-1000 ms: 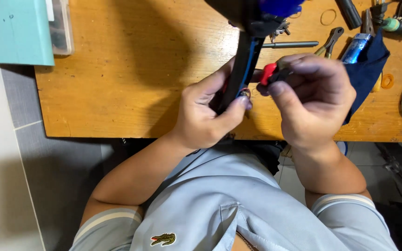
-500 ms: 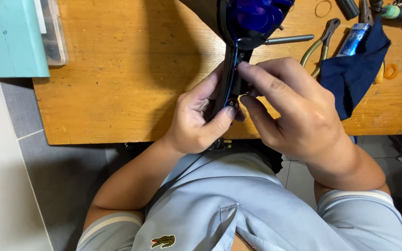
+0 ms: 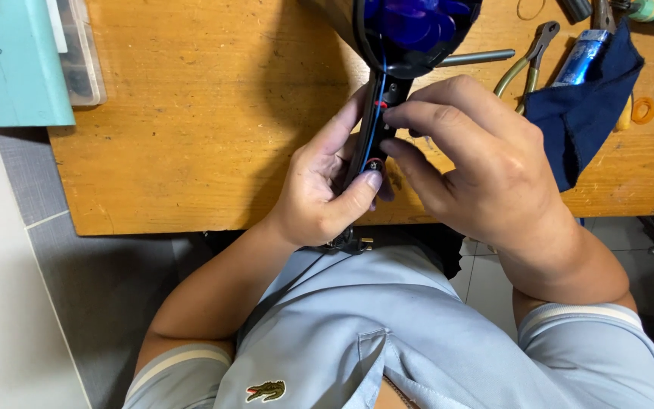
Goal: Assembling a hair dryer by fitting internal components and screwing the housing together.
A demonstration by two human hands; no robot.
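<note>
Wooden desk [image 3: 191, 151] lies under a small handheld fan [image 3: 403, 45] with blue blades and an opened black handle, held just above its near edge. Rigid plastic, probably light; the thin blue wire [image 3: 377, 125] inside looks fragile. Left hand [image 3: 327, 189] wraps the handle's lower end, fingers closed; right hand [image 3: 486, 167] pinches inside the open handle.

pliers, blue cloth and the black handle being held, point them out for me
pliers [image 3: 527, 64], head view, on the crossing of its green grips
blue cloth [image 3: 580, 113], head view, on its middle fold
black handle [image 3: 376, 125], head view, on its open side with the wires
</note>
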